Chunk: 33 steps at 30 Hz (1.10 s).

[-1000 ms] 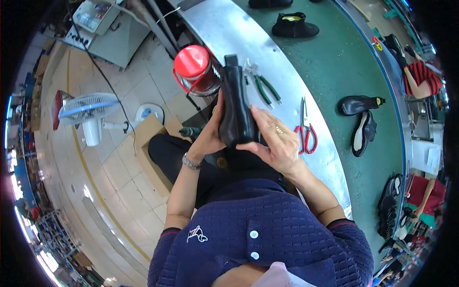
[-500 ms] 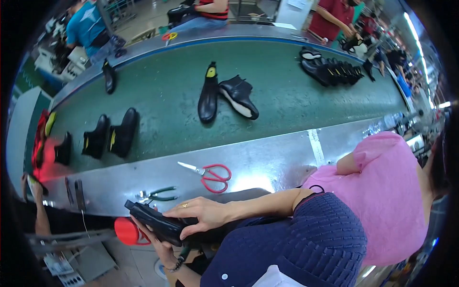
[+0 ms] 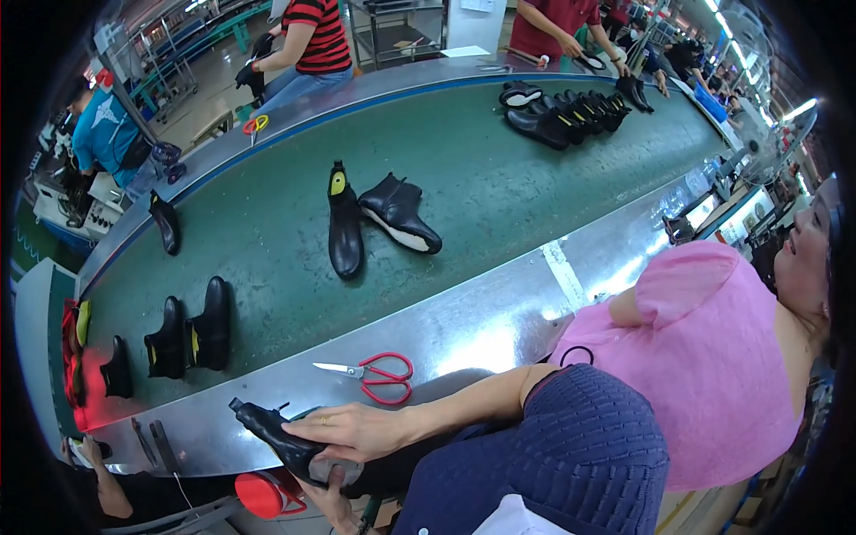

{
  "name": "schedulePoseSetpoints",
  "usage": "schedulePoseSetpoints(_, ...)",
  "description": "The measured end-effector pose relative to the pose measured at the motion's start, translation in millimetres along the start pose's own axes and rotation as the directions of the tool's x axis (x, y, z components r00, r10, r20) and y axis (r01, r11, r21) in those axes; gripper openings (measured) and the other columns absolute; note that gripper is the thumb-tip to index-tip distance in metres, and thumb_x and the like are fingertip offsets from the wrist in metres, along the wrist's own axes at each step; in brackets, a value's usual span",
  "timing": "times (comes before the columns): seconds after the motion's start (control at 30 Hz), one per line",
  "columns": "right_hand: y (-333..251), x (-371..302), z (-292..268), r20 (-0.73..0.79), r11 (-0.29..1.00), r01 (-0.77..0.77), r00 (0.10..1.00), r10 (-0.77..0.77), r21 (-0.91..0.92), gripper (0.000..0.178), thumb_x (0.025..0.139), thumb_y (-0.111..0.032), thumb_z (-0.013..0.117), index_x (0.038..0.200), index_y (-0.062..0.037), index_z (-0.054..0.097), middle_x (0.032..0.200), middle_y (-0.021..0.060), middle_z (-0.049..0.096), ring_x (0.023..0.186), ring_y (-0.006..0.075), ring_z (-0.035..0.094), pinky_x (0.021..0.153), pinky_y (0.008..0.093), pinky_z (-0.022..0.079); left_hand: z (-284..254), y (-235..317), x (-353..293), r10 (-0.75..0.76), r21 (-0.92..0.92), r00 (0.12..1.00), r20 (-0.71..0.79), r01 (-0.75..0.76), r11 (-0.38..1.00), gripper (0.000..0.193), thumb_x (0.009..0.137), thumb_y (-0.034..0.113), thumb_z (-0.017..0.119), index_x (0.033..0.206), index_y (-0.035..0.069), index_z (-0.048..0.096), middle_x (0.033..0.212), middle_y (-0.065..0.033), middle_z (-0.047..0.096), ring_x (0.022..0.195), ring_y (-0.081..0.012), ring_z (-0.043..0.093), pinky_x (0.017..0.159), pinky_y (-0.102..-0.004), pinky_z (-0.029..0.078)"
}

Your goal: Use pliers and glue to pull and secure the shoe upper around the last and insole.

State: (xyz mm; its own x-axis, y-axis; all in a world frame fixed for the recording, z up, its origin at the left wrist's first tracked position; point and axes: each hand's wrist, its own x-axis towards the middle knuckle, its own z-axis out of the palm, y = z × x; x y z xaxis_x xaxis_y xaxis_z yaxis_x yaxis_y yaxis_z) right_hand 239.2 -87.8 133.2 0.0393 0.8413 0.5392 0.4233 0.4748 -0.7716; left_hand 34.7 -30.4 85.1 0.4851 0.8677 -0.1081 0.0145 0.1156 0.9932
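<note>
At the near edge of the steel bench [image 3: 499,330], low in the view, the person holds a black ankle boot [image 3: 272,434] on its side, its opening pointing up and to the left. The right hand [image 3: 352,431] lies across the upper, fingers stretched along the leather and pressing down on it, a ring on one finger. The left hand [image 3: 334,499] comes up from underneath and cups the heel end; only a few of its fingers show, curled against the sole, so how tightly it grips cannot be told. The boot looks like soft, smooth leather over a firm sole: light enough for one hand, likely a little slick on the shiny upper, and apt to fold at the shaft. The sole and heel seem the surer places to take hold, with the flat hand steadying the upper as it does here. Just below the boot stands a red container [image 3: 263,493]. On the bench, just beyond the right hand, lie red-handled scissors [image 3: 379,376], blades closed and pointing left. Close on the right sits a co-worker in a pink top [image 3: 713,348]. Beyond the bench runs a green conveyor belt [image 3: 481,178] carrying more black boots: a pair [image 3: 374,218] near its middle, several [image 3: 192,334] at the left, a row [image 3: 571,111] at the far end. Other people work along the far side.
</note>
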Motion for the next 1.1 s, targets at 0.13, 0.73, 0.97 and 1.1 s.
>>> schedulePoseSetpoints(0.13,-3.9,8.6,-12.5,0.047,0.997,-0.023,0.999,0.026,-0.079,0.064,0.088,-0.019,0.063,0.144,-0.0027,0.036,0.124,0.0214,0.056,0.112,0.0359,0.057,0.088,0.0396,0.050,12.3,8.8,-2.3,-0.091,-0.141,0.996,0.001,0.090,0.986,0.088,0.070,0.019,0.081,0.143,0.003,0.034,0.136,-0.0126,0.045,0.125,-0.0278,0.043,0.106,-0.0400,0.034)
schedulePoseSetpoints(0.73,5.3,20.3,-12.3,0.520,0.713,0.441,0.845,-0.125,-0.545,0.038,0.072,-0.014,0.059,0.097,0.0148,0.056,0.066,0.0145,0.064,0.069,0.0265,0.066,0.056,0.0343,0.052,25.2,10.3,-46.7,-0.452,-0.167,0.892,0.016,0.448,0.878,0.080,0.077,0.014,0.076,0.143,-0.001,0.034,0.129,-0.0127,0.050,0.112,-0.0239,0.050,0.098,-0.0324,0.038)
schedulePoseSetpoints(0.97,10.8,31.9,2.9,0.572,0.728,0.446,0.815,-0.091,-0.520,0.023,0.071,-0.015,0.061,0.079,0.0058,0.065,0.067,0.0124,0.065,0.064,0.0253,0.066,0.053,0.0355,0.051,27.4,16.9,-49.9,-0.331,-0.072,0.943,-0.032,0.328,0.942,0.079,0.079,0.013,0.074,0.145,0.000,0.032,0.132,-0.0126,0.049,0.115,-0.0224,0.048,0.099,-0.0322,0.037)
schedulePoseSetpoints(1.1,17.1,23.0,25.8,0.701,0.549,0.632,0.704,-0.112,-0.547,0.018,0.069,-0.017,0.062,0.073,-0.0005,0.069,0.072,0.0100,0.064,0.068,0.0226,0.065,0.056,0.0326,0.050,23.5,10.1,-48.1,-0.379,-0.011,0.925,-0.021,0.379,0.925,0.079,0.081,0.011,0.073,0.146,0.001,0.030,0.135,-0.0129,0.047,0.116,-0.0216,0.048,0.100,-0.0318,0.037)
